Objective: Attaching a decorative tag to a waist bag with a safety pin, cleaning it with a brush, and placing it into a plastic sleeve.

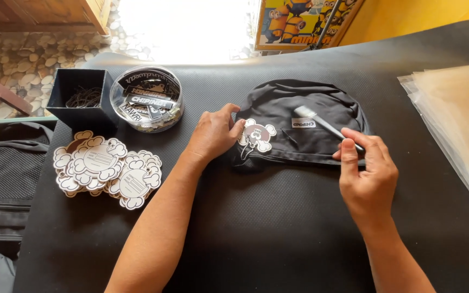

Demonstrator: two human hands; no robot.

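At the centre of the frame, a black cap point(299, 122) is laid flat on a dark textured table point(278, 233). A small brush point(321, 123) with pale bristles is held over the cap by the right hand point(366, 174), its fingers point(348, 152) closed around the dark handle, with the bristle end resting near a small white label on the fabric. The cap's left edge is pressed down by the left hand point(213, 135), fingers curled and touching a cloud-shaped hang tag point(257, 135) attached there. Towards the left of the frame, a heap of similar cloud-shaped tags point(107, 169) is spread on the table, well apart from the cap. Above the heap, a small black box point(80, 100) of dark loops is set just beside a round clear container point(146, 99) filled with stickers. Along the right edge, a stack of clear plastic bags point(454, 119) is seen.
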